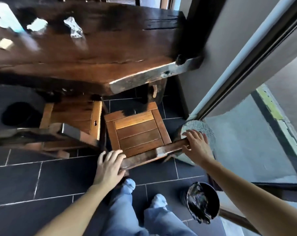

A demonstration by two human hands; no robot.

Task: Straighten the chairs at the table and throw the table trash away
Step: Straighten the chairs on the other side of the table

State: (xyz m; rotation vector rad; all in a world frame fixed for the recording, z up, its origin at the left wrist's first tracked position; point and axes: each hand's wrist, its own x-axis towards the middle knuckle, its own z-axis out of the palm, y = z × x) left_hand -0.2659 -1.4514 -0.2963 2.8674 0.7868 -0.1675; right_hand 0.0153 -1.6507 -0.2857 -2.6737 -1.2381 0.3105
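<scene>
Clearly, the trash was not yet cleared: at the far left of the tabletop [96, 53] lay a white blurred item [4, 16], a small tan card [4, 43], a white scrap [37, 25] and, more to the right, a crumpled foil piece [73, 28]. Below the near edge, on the left, one wooden chair [72, 116] stood already partly under the tabletop. Just right of it, a second chair [137, 133] with a slatted seat stood a little turned, its far edge only reaching under the tabletop. The left hand [109, 167] rested on the left end of its back rail, fingers curled over the wood in a loose grip. The right hand [196, 145] lay on the right end of the same rail, fingers spread and pressed on it, not fully closed around. I judged this chair was being straightened at that moment. Near right on the floor stood a dark bin [202, 201] with a bag inside, well apart from the trash. So the chair step looked about half done, and the throwing away was all left.
</scene>
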